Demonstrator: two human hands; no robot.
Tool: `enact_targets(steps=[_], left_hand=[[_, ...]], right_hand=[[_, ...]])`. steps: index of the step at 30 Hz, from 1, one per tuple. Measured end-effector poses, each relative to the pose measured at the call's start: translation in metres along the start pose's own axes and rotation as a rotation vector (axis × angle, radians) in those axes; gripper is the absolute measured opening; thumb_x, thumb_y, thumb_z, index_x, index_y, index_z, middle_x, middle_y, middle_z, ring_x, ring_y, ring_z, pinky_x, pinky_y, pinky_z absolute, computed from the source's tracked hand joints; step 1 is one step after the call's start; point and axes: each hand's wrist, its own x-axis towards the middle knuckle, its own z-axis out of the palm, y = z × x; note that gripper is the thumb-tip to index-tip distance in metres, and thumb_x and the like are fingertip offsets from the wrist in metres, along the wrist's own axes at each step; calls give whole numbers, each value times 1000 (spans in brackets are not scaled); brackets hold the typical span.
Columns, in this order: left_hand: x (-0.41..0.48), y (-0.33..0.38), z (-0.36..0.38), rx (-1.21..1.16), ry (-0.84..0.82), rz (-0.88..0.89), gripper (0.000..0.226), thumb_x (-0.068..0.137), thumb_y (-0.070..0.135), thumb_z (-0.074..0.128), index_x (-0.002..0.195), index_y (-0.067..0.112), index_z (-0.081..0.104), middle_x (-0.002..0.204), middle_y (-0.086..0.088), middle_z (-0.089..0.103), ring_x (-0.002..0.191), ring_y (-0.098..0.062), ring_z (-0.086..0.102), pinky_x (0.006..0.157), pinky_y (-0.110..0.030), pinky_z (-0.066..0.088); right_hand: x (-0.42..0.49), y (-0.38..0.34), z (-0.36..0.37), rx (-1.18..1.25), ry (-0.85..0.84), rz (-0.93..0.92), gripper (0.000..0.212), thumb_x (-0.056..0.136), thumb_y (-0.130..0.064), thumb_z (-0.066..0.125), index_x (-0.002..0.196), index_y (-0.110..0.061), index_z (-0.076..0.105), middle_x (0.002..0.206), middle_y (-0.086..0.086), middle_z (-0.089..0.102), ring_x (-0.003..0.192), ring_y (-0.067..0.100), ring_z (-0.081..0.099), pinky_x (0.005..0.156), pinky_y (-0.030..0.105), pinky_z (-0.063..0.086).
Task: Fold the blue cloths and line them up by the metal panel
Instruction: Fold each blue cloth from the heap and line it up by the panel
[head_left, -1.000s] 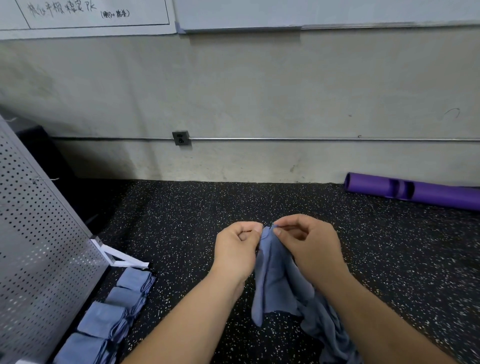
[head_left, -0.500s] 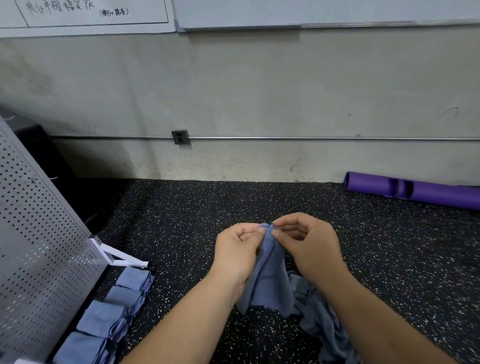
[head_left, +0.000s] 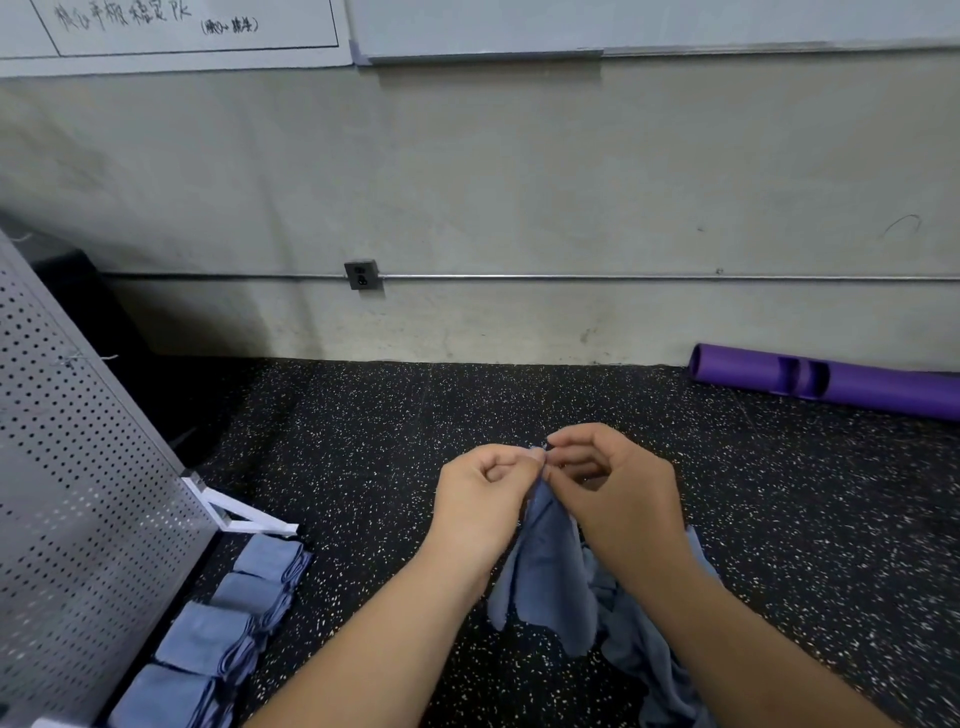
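Observation:
My left hand (head_left: 485, 499) and my right hand (head_left: 618, 493) meet above the floor, and both pinch the top edge of one blue cloth (head_left: 550, 577). That cloth hangs down between my wrists in loose folds. More unfolded blue cloth (head_left: 654, 660) lies heaped on the floor under my right forearm. Several folded blue cloths (head_left: 223, 618) lie in a row along the foot of the perforated metal panel (head_left: 78, 499) at the left.
The floor is black speckled rubber (head_left: 395, 426). The panel's white foot bracket (head_left: 244, 519) sticks out just beyond the row's far end. A purple foam roller (head_left: 831, 382) lies by the grey wall at the right. A wall socket (head_left: 362, 274) sits on a conduit.
My hands stay at about the same spot, pinching the cloth's top edge. The hanging cloth has spread wider and swung left below my hands.

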Motion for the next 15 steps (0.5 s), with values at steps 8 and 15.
enact_targets(steps=[8,15], left_hand=[[-1,10,-8,-69,-42,30,20,88,12,87,105,5,79,93,-17,81,91,-27,80,78,-24,62],[7,8,-16,43,-14,89,5,95,17,81,100,17,81,91,-6,80,88,-19,77,83,-33,63]], right_hand=[[-3,-6,-2,-29,-114,-20,47,90,-5,80,121,-37,68,99,-26,77,92,0,73,77,19,59],[3,-6,-10,5,-167,-34,41,95,-5,75,118,-37,66,103,-26,78,96,4,73,78,25,58]])
